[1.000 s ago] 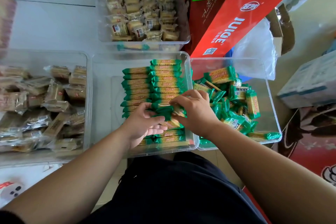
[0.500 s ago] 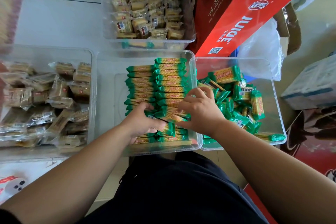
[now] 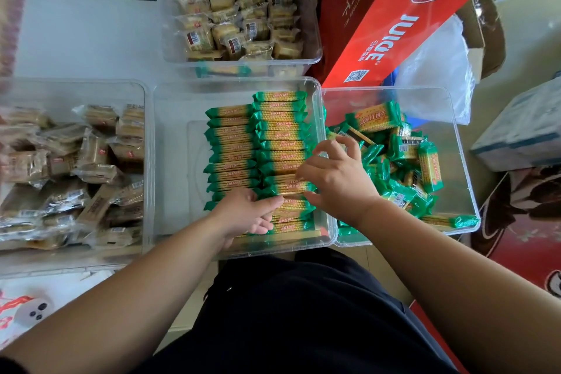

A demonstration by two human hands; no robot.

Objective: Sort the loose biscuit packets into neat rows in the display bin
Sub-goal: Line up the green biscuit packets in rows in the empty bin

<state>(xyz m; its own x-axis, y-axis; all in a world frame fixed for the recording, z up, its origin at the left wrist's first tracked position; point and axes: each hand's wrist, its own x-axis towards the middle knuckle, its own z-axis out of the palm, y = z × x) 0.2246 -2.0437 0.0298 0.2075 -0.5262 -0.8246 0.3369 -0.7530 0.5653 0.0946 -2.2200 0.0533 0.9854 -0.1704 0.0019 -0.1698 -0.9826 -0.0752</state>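
The clear display bin [image 3: 176,161] in the middle holds two rows of green-and-yellow biscuit packets, a left row [image 3: 230,146] and a right row [image 3: 282,130]. My right hand [image 3: 337,179] reaches over the bin's right wall and pinches the end of one biscuit packet [image 3: 285,187] lying in the right row. My left hand [image 3: 246,212] rests at the near end of the rows, its loosely bent fingers against the nearest packets. More loose green packets [image 3: 403,161] lie jumbled in the clear bin to the right [image 3: 464,161].
A bin of brown snack packets [image 3: 76,176] stands on the left, and another bin of pale snack packs [image 3: 236,15] behind. A red juice carton [image 3: 394,33] and a plastic bag [image 3: 437,76] lie at the back right, with boxes [image 3: 522,124] on the floor.
The packet that both hands held tilted above the right row now lies flat in it. My left hand has let go and drawn back toward me; my right hand's outer fingers have lifted.
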